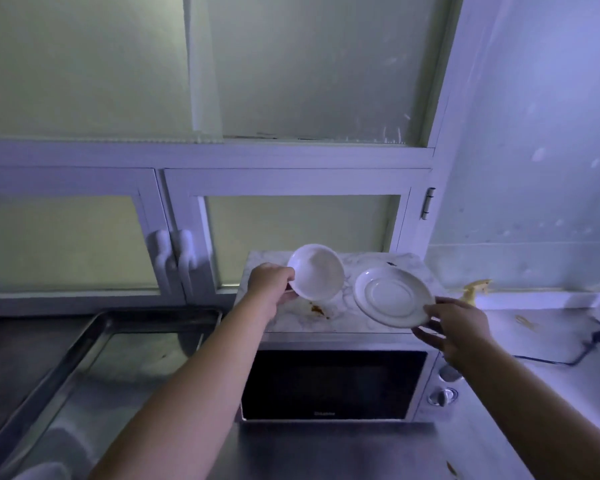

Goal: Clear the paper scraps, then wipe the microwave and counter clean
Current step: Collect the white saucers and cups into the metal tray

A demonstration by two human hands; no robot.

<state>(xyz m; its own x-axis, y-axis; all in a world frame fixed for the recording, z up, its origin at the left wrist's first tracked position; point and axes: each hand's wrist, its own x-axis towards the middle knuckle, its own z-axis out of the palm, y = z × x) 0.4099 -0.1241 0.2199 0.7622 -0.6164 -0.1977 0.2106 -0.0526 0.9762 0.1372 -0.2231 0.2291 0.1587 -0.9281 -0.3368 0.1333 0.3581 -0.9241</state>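
Left hand [270,285]: gripping the near rim of a white bowl [316,271], thumb over the edge, bowl tilted with its hollow facing the camera, lifted above the microwave [333,382] top. Right hand [456,329]: holding the near right edge of a white saucer [392,295], fingers [426,336] spread beneath, thumb on the rim; saucer tilted, raised over the right part of the same top. Bowl and saucer side by side, just apart.

Microwave standing on the counter [534,341], dark door facing forward, two knobs [442,396] at the right of the front. Marbled white top with a brown stain [317,310] near the front edge, below the bowl, and a small dark mark near the back right corner. Paper scraps: none clearly made out; a few yellowish bits [525,321] on the counter to the right, too blurred to name.

Yellow spray bottle [475,289] behind the right hand, against the wall. Black cable [568,358] lying on the counter at right. Steel sink [101,358] to the left of the microwave. Frosted window panes with white handles [174,254] behind.
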